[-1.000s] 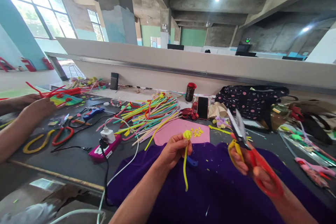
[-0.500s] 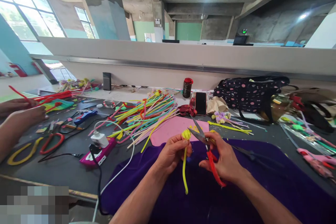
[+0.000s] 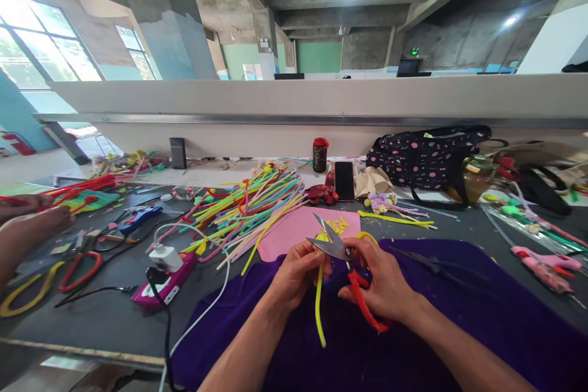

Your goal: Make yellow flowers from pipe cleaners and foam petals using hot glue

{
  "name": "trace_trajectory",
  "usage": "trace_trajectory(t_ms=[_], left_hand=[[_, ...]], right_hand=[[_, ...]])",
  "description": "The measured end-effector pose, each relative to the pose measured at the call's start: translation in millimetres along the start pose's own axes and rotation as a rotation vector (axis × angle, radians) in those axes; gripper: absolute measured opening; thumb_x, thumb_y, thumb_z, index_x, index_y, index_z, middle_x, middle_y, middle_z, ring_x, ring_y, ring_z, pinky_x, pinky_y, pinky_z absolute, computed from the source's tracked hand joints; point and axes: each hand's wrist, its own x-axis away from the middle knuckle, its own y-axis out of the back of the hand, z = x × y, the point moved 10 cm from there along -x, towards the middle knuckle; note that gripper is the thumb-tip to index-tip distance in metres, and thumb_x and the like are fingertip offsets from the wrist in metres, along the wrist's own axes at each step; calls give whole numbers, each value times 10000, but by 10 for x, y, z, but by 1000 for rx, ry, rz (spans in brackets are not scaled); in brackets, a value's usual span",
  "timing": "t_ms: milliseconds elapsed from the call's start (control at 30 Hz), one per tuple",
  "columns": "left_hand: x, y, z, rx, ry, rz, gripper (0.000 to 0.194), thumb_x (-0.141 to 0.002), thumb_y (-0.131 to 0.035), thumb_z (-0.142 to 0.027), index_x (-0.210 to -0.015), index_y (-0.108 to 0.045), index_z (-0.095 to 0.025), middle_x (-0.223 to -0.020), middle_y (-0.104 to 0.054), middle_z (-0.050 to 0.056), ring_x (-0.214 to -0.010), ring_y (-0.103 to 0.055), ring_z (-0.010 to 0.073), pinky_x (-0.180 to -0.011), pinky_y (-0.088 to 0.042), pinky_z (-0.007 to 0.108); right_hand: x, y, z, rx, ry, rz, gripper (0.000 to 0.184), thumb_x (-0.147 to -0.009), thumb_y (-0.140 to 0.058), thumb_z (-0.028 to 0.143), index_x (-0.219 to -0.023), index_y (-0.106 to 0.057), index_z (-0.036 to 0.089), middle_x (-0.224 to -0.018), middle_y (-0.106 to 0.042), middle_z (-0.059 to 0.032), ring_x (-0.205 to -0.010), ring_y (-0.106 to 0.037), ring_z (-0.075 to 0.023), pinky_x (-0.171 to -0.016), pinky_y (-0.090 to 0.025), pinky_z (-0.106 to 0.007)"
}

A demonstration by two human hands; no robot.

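Observation:
My left hand [image 3: 298,275] is closed, pinching a yellow fuzzy pipe cleaner [image 3: 320,312] near its top; the stem hangs down below my fingers. A rounded yellow head at the top is partly covered by blades. In my right hand [image 3: 386,272] are scissors [image 3: 339,249] with red handles. Their blades are parted and lie across the yellow head, just above my left fingers. Small yellow cut pieces [image 3: 340,224] lie on the pink sheet [image 3: 285,233] beyond my hands. Under my forearms spreads a dark purple cloth [image 3: 413,331].
Many coloured pipe cleaners [image 3: 252,202] are heaped left of centre. A magenta power strip [image 3: 169,282] with cables sits nearer. Another person's hands [image 3: 41,220] work at far left. Behind stand a bottle [image 3: 320,156], phone [image 3: 344,181] and bag [image 3: 427,162]; a pink glue gun [image 3: 546,260] lies right.
The scissors have moved left, and their parted blades now cross over the yellow head. The yellow pieces on the pink sheet show more clearly. The view has shifted slightly.

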Motion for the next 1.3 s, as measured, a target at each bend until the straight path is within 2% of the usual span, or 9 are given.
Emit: trace_trajectory(t_ms=[300,533,1300], left_hand=[[10,-3,-9,-18,6,-19,228,-676,-656,-315,-594,-590,-114,-506,-577,18,-436,-465,78,-432,-289,188],[10,22,-11,-12,1,-73,199,-686,-650,-287,-604,-572,-123,-518,-583,11,-437,-461,75,-443,-289,191],[-1,84,48,-7,67,-139,182,-699,-654,-265,-649,-538,-133,-532,-599,0,-419,-485,52,-389,-294,150]], right_hand=[[18,-53,-42,-15,-10,13,692,-588,-750,337,-1181,-412,221,-1007,-528,-64,-847,-517,-217,-712,-429,-336],[20,-37,-71,-1,-14,-12,616,-630,-726,317,-1164,-436,220,-969,-543,-50,-823,-520,-203,-708,-428,-325],[14,-35,-125,82,29,-74,582,-686,-691,368,-1187,-450,196,-903,-562,-56,-775,-528,-198,-690,-446,-325]])
